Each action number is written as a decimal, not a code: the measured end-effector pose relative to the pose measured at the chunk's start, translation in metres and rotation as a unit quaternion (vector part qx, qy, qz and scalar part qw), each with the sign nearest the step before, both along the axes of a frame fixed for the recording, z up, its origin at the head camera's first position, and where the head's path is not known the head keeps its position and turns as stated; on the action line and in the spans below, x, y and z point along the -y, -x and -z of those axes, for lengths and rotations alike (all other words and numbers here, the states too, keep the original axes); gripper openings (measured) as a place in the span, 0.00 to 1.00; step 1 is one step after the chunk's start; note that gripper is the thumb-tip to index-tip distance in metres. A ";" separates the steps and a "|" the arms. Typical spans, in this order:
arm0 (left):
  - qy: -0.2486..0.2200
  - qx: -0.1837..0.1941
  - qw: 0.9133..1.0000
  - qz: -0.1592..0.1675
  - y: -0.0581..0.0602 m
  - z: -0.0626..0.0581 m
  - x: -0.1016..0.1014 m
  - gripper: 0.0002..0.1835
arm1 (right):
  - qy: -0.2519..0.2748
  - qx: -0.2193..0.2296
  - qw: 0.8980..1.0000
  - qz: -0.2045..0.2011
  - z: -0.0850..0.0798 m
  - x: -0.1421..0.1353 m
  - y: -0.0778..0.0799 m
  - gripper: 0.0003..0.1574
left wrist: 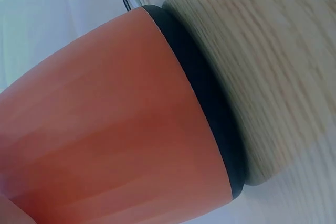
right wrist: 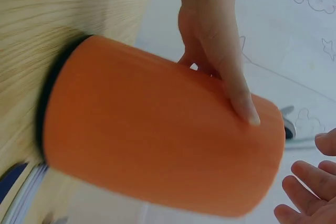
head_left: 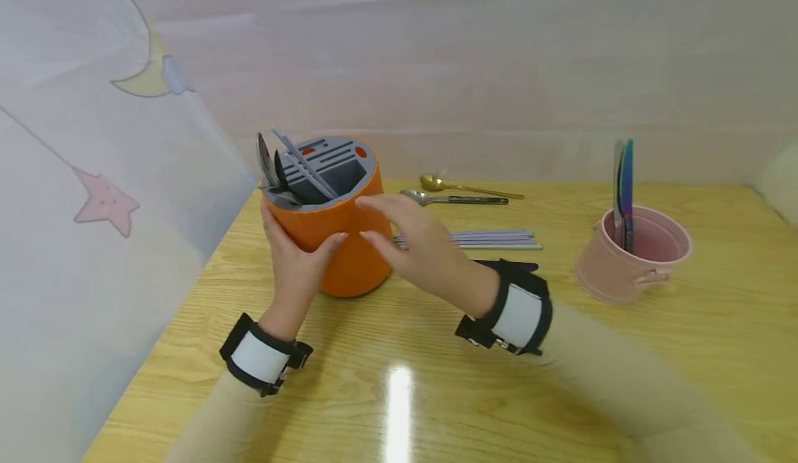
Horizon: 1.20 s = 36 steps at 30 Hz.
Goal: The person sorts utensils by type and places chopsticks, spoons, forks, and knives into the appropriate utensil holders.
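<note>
An orange utensil holder (head_left: pixel 352 262) with a grey slotted top stands upright on the wooden table. My left hand (head_left: pixel 291 265) grips its left side, thumb on the front wall; the right wrist view shows that thumb lying along the orange surface. Spoons (head_left: pixel 264 161) and a pair of pale chopsticks (head_left: pixel 305 165) lean in the holder's top. My right hand (head_left: pixel 430 245) hovers at the holder's right front with loosely bent, parted fingers. In the right wrist view, its fingers (right wrist: pixel 310 184) appear apart from the holder and hold nothing.
Right of the holder lie a gold spoon (head_left: pixel 474 189), a dark-handled spoon (head_left: pixel 458 199), several pale chopsticks (head_left: pixel 499 239) and a dark purple utensil (head_left: pixel 524 266), partly hidden by my right arm. A pink bucket (head_left: pixel 614 272) holding upright knives (head_left: pixel 626 193) stands farther right. A wall hanging borders the table.
</note>
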<state>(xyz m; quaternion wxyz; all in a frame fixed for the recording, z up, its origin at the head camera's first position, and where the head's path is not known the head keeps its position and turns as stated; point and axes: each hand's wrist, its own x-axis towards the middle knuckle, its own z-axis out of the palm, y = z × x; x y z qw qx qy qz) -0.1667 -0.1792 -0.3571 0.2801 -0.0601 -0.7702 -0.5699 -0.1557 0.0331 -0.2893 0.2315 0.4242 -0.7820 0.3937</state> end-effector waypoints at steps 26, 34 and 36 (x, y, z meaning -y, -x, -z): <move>0.110 -0.098 0.983 -0.106 -0.022 -0.004 -0.007 0.63 | -0.008 0.123 0.928 0.352 0.049 -0.236 -0.020 0.56; 0.161 -0.273 0.942 -0.114 -0.023 0.000 -0.016 0.46 | -0.029 0.248 0.899 0.360 0.065 -0.264 -0.010 0.65; 0.177 -0.307 0.928 -0.112 -0.023 0.002 -0.020 0.42 | -0.021 0.260 0.898 0.354 0.068 -0.265 -0.009 0.65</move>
